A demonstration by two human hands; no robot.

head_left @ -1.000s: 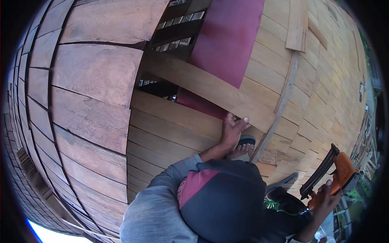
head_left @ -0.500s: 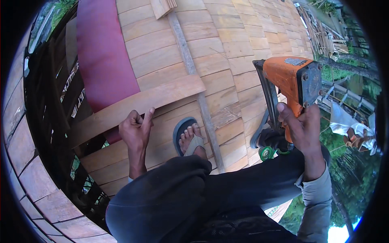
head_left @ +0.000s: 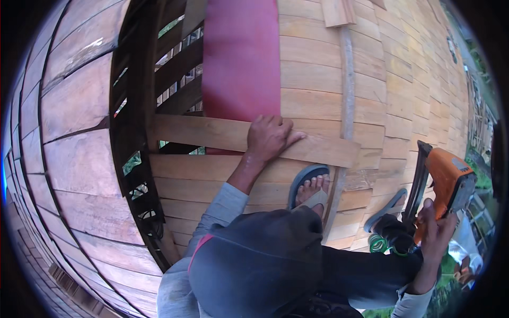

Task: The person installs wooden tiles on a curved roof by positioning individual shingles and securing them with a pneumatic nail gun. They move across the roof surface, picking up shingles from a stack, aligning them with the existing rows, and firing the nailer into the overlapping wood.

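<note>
A long thin wooden shingle [head_left: 201, 132] lies crosswise over the lower part of a red sheet [head_left: 241, 58] and the shingle rows. My left hand [head_left: 269, 139] grips its far edge near the middle, fingers curled over and thumb stretched out to the right. At the right, my right hand [head_left: 436, 233] is wrapped round the handle of an orange nail gun [head_left: 445, 169], held up off the roof by my knee. The shingle's right end rests across a narrow grey batten [head_left: 347, 85].
Shingled roof [head_left: 397, 100] slopes away on the right, with a short stack of shingles [head_left: 336, 13] at the top. Dark open framing [head_left: 143, 63] gapes at left, beside weathered shingles [head_left: 79, 169]. My sandalled foot [head_left: 312, 191] stands below the shingle; a green coil [head_left: 377, 244] lies near the other.
The view has turned to the left. My left hand has moved from the shingle's near edge up onto its far edge. The nail gun stays in my right hand.
</note>
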